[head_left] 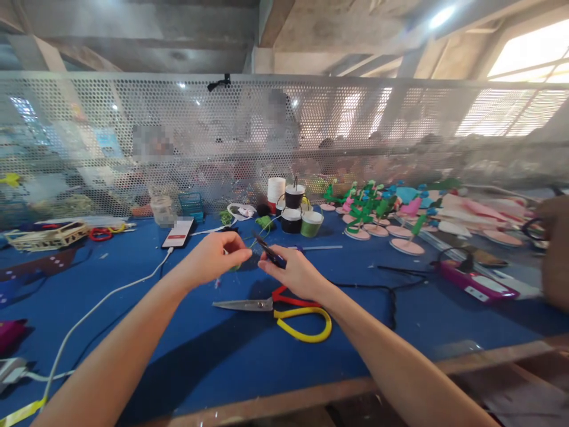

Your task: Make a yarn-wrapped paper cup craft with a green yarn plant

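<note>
My left hand (220,255) is closed in a pinch, and a thin green strand (262,228) shows at its fingertips. Close beside it, my right hand (296,270) grips a dark, narrow-tipped tool (274,254) that looks like pliers, its tip pointing up and left. Fingers cover much of the tool. Below the hands lie large scissors (249,305) with one red and one yellow handle, blades to the left. A little green material (235,267) shows under my left hand.
White, black and green small buckets (291,220) stand at the back. Green figures on pink discs (406,246) crowd the back right. A phone (178,233) with a white cable (111,293) lies left; a purple device (478,281) and a person's arm (555,249) are right.
</note>
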Tool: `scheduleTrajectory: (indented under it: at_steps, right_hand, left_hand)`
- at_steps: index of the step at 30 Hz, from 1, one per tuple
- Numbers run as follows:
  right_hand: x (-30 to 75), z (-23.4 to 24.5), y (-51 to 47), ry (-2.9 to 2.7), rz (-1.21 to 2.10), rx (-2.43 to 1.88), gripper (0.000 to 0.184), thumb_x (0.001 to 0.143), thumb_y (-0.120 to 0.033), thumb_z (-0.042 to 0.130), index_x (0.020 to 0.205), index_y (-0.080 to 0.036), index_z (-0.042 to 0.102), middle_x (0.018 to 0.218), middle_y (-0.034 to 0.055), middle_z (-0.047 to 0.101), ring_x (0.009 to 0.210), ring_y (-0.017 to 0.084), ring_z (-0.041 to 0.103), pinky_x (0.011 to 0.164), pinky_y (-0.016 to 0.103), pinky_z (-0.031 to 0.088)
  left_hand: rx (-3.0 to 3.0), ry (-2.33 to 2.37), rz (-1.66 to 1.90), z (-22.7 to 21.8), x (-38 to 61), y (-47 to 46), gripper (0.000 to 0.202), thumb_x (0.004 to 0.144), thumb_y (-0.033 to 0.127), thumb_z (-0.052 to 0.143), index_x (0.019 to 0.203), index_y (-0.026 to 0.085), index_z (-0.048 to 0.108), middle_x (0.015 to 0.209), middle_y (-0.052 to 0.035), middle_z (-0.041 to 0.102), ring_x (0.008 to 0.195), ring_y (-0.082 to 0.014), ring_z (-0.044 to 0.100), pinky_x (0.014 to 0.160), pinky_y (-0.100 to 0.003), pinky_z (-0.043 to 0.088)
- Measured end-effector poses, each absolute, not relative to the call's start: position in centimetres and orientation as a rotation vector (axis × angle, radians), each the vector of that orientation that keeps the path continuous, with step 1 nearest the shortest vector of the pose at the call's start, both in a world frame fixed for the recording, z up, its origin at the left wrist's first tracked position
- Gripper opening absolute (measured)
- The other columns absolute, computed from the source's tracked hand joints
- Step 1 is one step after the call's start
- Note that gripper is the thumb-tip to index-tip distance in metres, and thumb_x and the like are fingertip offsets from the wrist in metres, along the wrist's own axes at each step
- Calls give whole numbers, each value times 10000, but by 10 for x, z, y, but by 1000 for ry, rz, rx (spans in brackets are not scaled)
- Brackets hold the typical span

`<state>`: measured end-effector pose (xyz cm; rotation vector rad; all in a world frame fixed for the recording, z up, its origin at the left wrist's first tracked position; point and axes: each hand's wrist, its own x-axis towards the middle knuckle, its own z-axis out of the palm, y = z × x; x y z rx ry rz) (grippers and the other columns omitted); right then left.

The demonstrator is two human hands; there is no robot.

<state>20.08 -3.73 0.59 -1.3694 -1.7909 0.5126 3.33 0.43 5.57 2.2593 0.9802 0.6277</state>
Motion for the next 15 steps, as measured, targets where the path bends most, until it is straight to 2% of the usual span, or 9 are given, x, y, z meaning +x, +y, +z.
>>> scheduleTrajectory:
  at_steps: [3,8,12,15]
  right_hand:
    - [203,9,-39,-1822,556,-1298,175,734,-312,484,731,-145,538,647,-2,545,610,117,467,593,231,373]
    - [203,11,-40,-1839,573,-1272,167,735,-300,480,738,-144,538,671,7,552,641,124,476,621,238,378]
    - [201,7,-37,-1818,504,-1365,150,728,-292,484,728,-154,546,642,3,560,605,125,488,592,237,374]
    - [200,4,-35,-1761,489,-1435,127,722,-264,481,736,-158,549,663,15,590,612,134,515,590,242,378]
  left_hand:
    - [1844,625,476,52,26,18,238,752,370,484,713,140,528,735,-35,585,622,-99,474,589,-238,356]
    - [1590,480,441,41,27,26,253,670,364,595,659,137,484,620,11,512,569,-73,441,568,-213,346]
    - [2088,795,542,45,35,12,179,693,297,555,612,153,485,586,10,498,572,-104,437,568,-238,347]
    - [2558,1124,789,52,39,0,123,685,188,532,571,157,500,623,-29,532,690,-162,464,658,-291,345]
